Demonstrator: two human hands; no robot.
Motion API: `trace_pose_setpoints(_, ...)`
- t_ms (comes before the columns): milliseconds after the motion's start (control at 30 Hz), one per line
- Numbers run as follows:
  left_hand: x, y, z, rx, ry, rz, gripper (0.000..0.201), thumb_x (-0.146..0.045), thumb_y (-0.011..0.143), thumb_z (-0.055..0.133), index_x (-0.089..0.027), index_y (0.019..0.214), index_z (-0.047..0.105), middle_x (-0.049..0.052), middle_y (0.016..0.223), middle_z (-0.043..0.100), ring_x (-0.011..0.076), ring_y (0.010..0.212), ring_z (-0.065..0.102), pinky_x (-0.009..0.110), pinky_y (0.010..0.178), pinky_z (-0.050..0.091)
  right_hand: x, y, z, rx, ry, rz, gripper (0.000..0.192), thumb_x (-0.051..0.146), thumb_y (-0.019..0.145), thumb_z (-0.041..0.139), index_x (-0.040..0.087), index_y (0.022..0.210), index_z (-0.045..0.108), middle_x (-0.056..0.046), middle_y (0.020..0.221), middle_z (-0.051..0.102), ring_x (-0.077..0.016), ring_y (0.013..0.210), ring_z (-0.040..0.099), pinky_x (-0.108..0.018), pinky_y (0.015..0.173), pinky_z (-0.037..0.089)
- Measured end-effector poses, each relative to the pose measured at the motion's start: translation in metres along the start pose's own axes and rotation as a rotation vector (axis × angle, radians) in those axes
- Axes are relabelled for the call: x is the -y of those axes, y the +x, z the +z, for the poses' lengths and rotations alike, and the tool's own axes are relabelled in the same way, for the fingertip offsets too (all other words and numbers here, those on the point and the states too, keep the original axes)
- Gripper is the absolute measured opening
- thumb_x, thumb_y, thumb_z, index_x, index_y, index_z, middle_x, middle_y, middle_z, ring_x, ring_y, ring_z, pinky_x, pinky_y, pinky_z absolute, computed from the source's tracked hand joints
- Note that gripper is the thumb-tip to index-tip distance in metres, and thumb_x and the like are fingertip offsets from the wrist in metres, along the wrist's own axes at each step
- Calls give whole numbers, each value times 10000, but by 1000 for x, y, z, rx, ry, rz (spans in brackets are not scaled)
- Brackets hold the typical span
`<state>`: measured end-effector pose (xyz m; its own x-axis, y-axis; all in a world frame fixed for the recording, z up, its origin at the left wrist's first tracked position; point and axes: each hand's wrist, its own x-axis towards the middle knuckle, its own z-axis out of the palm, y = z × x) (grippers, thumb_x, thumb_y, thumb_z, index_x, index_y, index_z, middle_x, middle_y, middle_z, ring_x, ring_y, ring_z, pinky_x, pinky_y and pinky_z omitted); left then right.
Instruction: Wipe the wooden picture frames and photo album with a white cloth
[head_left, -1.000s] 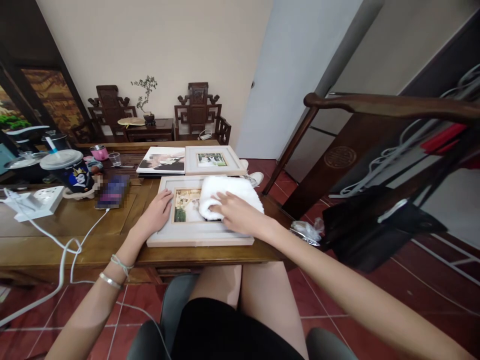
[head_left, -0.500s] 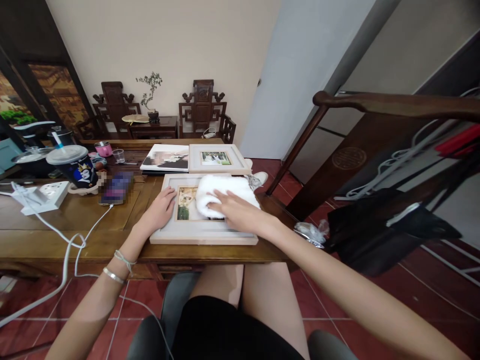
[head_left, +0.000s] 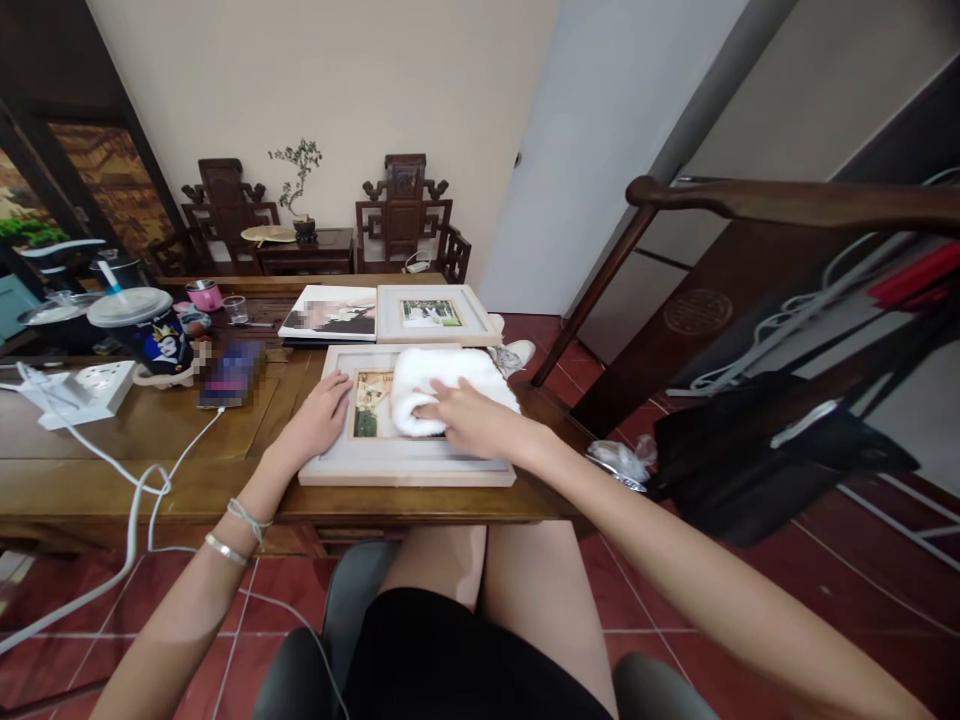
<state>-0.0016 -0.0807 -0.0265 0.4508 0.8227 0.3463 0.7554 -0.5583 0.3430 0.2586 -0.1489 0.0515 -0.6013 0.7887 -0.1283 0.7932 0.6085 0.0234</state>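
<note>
A pale wooden picture frame lies flat near the front edge of the wooden table. A fluffy white cloth covers the right part of its photo. My right hand lies flat on the cloth's near edge, pressing it onto the glass. My left hand rests flat on the frame's left border, fingers spread, holding the frame down. Only the left strip of the photo shows beside the cloth.
A second frame and a photo print lie behind. A phone, a dark lidded cup, a white power strip with cables sit on the left. A dark wooden chair rail stands on the right.
My right hand has slid the white cloth a little to the left over the photo. My left hand stays on the frame's left border.
</note>
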Motion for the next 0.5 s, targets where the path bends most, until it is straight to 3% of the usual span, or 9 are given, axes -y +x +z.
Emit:
trace_pose_setpoints(133,0,0,1,-1,4,6,467,-270,955,351,-65,1303,586,195,1430,539,288,1413,422,493,1199,319,26,-40,-23,132,107,-68,664,-66,753,404,157,1342,613,-195,1264,650,-327,1237,558,-436,970,443)
trace_pose_setpoints(267,1,0,1,-7,16,18,466,-273,959,344,-71,1306,582,192,1436,536,286,1408,428,500,1195,326,40,-56,-25,127,157,-78,666,-47,772,406,182,1369,593,-198,1312,620,-328,1242,561,-451,980,446)
trace_pose_setpoints(367,3,0,2,-10,27,21,473,-273,956,343,-62,1303,585,194,1428,543,281,1405,434,489,1195,331,31,-43,-7,33,161,-75,693,-54,761,411,185,1394,562,-185,1432,535,-318,1405,400,-497,1087,363)
trace_pose_setpoints(500,4,-1,4,-34,15,30,457,-271,951,351,-102,1300,592,166,1425,552,269,1403,439,493,1189,341,-1,-1,12,-131,82,-3,684,-55,750,441,136,1399,542,-185,1538,414,-328,1473,268,-571,1154,247)
